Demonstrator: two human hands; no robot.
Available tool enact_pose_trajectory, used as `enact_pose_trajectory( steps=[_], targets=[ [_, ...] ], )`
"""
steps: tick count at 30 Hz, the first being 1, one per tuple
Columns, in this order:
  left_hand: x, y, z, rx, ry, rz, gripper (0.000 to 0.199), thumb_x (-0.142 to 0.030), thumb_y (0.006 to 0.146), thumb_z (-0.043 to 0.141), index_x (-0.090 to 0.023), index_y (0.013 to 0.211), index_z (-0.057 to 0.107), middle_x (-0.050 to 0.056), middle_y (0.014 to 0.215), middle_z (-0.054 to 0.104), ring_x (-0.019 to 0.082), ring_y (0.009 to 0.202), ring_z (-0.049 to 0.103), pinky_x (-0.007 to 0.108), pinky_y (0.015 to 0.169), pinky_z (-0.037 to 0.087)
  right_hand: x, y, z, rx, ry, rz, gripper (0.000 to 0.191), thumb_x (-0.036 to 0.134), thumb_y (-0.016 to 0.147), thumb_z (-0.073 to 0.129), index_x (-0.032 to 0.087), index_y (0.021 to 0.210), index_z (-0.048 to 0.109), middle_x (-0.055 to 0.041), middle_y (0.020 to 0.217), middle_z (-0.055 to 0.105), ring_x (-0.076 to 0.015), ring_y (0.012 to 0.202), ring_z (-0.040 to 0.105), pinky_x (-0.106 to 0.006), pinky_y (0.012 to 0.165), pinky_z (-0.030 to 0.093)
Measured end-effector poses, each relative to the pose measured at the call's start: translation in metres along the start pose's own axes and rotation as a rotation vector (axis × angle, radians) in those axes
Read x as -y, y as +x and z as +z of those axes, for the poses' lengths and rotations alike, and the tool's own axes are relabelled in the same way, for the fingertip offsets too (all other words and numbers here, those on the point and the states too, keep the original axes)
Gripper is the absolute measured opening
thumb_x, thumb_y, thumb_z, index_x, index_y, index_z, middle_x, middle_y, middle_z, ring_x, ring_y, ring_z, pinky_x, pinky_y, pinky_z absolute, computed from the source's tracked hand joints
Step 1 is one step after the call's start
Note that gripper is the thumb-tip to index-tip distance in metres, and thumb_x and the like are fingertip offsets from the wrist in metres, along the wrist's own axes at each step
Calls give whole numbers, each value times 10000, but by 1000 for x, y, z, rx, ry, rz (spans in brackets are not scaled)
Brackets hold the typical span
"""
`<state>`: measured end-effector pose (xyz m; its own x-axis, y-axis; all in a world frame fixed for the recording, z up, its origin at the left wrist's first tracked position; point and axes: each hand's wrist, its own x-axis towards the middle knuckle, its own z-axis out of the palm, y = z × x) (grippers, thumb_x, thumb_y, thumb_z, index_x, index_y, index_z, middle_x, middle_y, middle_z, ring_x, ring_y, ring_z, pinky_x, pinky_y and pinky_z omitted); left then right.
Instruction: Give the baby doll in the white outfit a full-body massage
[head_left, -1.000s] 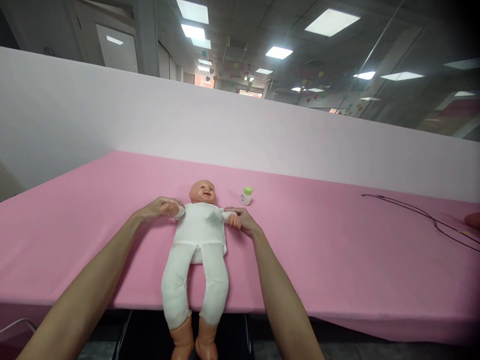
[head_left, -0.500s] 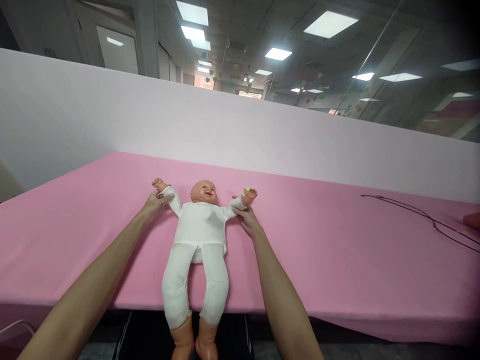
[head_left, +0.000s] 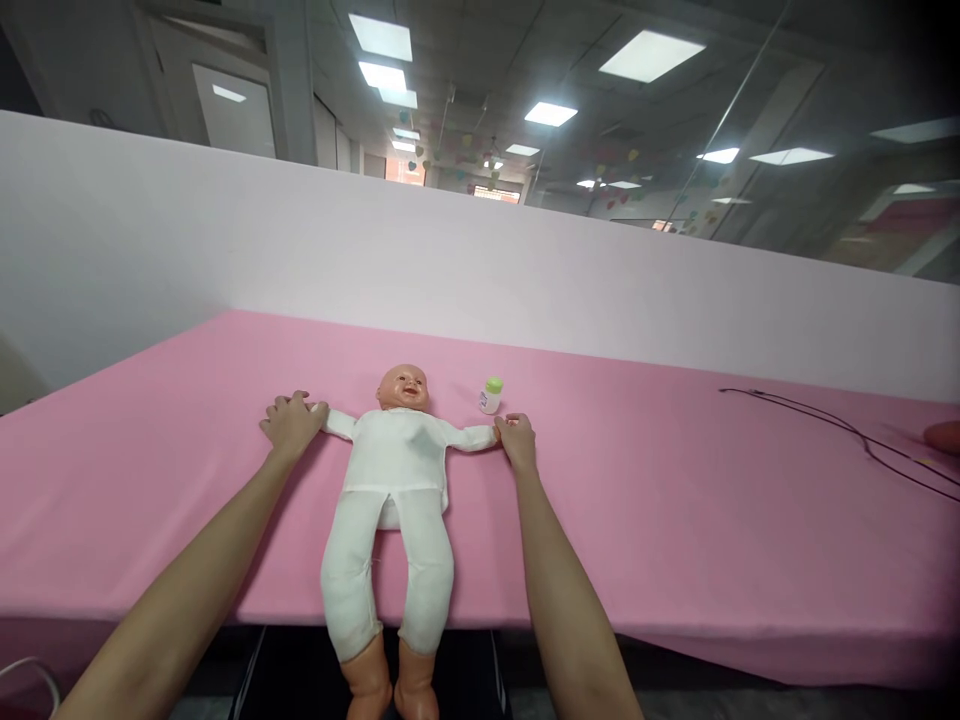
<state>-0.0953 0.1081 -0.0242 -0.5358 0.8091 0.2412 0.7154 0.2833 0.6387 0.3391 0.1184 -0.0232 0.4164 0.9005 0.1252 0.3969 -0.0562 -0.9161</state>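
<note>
A baby doll (head_left: 397,450) in white cloth lies on its back on the pink-covered table (head_left: 660,500), its feet hanging past the front edge. My left hand (head_left: 292,424) is closed round the doll's hand on the left, hiding it. On the right, my right hand (head_left: 517,438) has its fingers wrapped round the doll's other hand, which is mostly hidden. Both doll arms are stretched out sideways. Just behind my right hand stands a small white bottle with a green cap (head_left: 491,396).
A thin dark cable (head_left: 817,415) lies on the table's right side. At the right edge, part of a reddish-brown object (head_left: 943,437) shows. A white partition (head_left: 480,270) runs behind the table, and a dark seat (head_left: 300,675) is below its front edge.
Both my hands have moved outward and slid from the doll's forearms to its hands. The doll's arms went from raised to lower and straighter, and the bottle has come into full view.
</note>
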Motion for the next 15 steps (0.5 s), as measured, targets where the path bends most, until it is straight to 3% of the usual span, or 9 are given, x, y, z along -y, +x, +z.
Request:
enact_pose_trajectory(
  steps=[4,7,9,11,12,13,15],
  targets=[
    [-1,-5,0,-64,29,64,444,-317,912,563,-142,1297,697,272,1417,564,493,1336,464,645,1063,363,8,-11,-6,6,-349,68,125,364,839,646,247,878,666,-133,1003,726,-294,865,665,-387,748,454],
    [-20,-18,-6,-256,-112,301,464,-248,930,522,-139,1361,656,232,1472,535,429,1410,419,606,1142,336,18,-15,-8,-83,-512,-28,241,391,921,595,208,1016,720,-179,1157,685,-313,977,671,-397,797,474],
    [-49,-35,-8,-289,-342,512,423,-239,948,511,-164,1336,663,191,1438,570,362,1398,463,545,1168,360,27,-14,-9,-149,-553,-106,340,409,964,550,184,1162,711,-189,1254,646,-325,1109,650,-391,842,492],
    [-89,-56,-5,-110,-621,660,307,-280,959,541,-193,1190,722,149,1286,668,314,1269,585,488,1118,443,36,-10,-7,-161,-524,-163,398,408,986,508,173,1258,680,-181,1300,631,-325,1194,623,-391,885,509],
    [-111,-67,0,88,-743,683,241,-315,962,571,-206,1083,747,124,1175,718,295,1174,644,461,1072,484,39,-7,-6,-153,-494,-196,413,393,988,495,167,1290,664,-178,1317,630,-323,1218,614,-398,916,514],
    [-134,-77,8,295,-867,633,217,-348,952,608,-208,1023,757,110,1088,746,279,1081,687,439,1022,518,42,-4,-4,-140,-467,-240,429,368,984,490,158,1323,646,-180,1339,628,-322,1243,603,-407,959,513],
    [-177,-92,30,688,-1096,367,235,-386,929,682,-183,1030,745,123,1048,763,265,997,724,421,966,548,45,3,2,-113,-437,-349,484,297,959,494,125,1400,593,-192,1396,614,-321,1313,565,-432,1070,481]
  ],
)
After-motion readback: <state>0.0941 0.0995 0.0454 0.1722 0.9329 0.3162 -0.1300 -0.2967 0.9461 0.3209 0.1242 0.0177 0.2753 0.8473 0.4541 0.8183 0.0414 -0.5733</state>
